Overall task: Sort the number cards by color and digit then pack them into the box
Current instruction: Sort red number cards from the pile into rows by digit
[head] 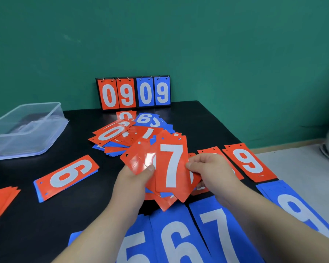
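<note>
My left hand [135, 177] grips a fanned bunch of red cards [139, 158] above the black table [201, 118]. My right hand [211, 168] pinches the right edge of the front card, a red 7 [172, 164]. Behind the hands lies a loose heap of red and blue cards [125, 135]. Sorted piles lie around: a red 6 [68, 175] at the left, a red 9 [249, 162] at the right, and blue 5 [133, 247], blue 6 [177, 242], blue 7 [220, 232] and blue 8 [300, 211] along the near edge. The clear plastic box [27, 130] stands at the far left.
A flip scoreboard [133, 93] reading 09 09 leans against the green wall at the table's back edge. Another red pile [0, 202] shows at the left frame edge. A further red pile [217, 154] is partly hidden behind my right hand. Grey floor lies beyond the table's right edge.
</note>
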